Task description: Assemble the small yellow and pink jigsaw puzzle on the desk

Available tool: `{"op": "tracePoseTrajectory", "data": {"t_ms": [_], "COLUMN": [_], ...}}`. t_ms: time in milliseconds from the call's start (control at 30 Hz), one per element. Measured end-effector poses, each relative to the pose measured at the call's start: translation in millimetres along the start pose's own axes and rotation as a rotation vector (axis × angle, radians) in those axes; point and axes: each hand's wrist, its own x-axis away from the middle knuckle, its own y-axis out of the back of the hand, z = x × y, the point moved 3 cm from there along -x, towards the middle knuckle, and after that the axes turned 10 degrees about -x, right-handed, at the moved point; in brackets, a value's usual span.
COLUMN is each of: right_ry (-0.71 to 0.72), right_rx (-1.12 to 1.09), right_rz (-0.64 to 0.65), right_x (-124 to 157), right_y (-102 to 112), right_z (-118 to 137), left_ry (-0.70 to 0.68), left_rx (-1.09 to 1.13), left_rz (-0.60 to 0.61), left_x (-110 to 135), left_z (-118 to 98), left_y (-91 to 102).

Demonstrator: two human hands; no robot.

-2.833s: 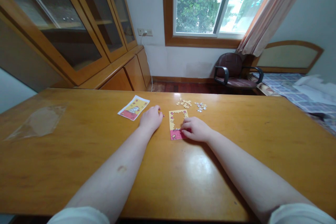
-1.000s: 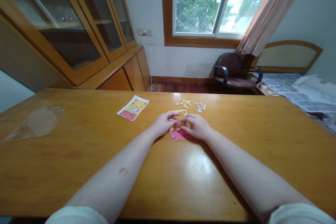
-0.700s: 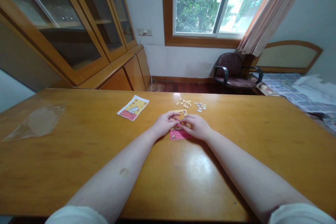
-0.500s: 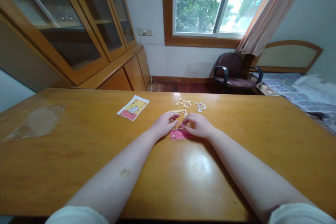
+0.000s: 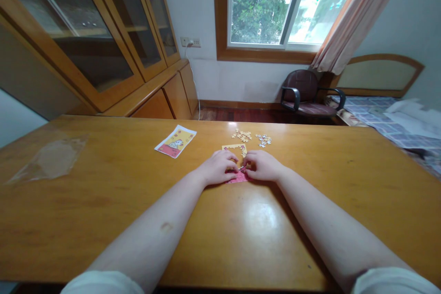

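A partly joined jigsaw puzzle point(image 5: 240, 177) lies flat on the table, with a pink lower part and a yellow border strip along its top and right side; bare wood shows inside the frame. My left hand point(image 5: 220, 167) rests over its left side, fingers apart and lying on the pink part. At the right side, my right hand point(image 5: 262, 165) has thumb and fingertips brought together on a small puzzle piece at the pink part's upper edge. Whether that piece is fitted in, I cannot tell. Both hands cover much of the puzzle.
Beyond the puzzle lie a pile of yellow puzzle pieces point(image 5: 242, 136) and a smaller pile of pale pieces point(image 5: 263, 140). A picture card point(image 5: 176, 141) is to the left, and a clear plastic bag point(image 5: 50, 158) farther left. An office chair point(image 5: 303, 92) stands behind the table point(image 5: 213, 248).
My left hand has come down and nearer, onto the lower left of the puzzle, uncovering its yellow top border. My right hand has shifted slightly, its fingertips closer to the left hand.
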Motion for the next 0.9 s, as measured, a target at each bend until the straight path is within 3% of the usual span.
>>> {"op": "tracePoseTrajectory", "data": {"t_ms": [533, 900], "right_ry": [0.012, 0.127], "right_rx": [0.012, -0.043], "right_rz": [0.005, 0.046], "right_x": [0.5, 1.1], "right_y": [-0.1, -1.7], "right_z": [-0.6, 2.0], "left_ry": [0.014, 0.019], "left_rx": [0.021, 0.016], "left_rz": [0.019, 0.031], "left_x": [0.2, 0.2], "left_z": [-0.9, -0.2], "left_y": [0.4, -0.5]}}
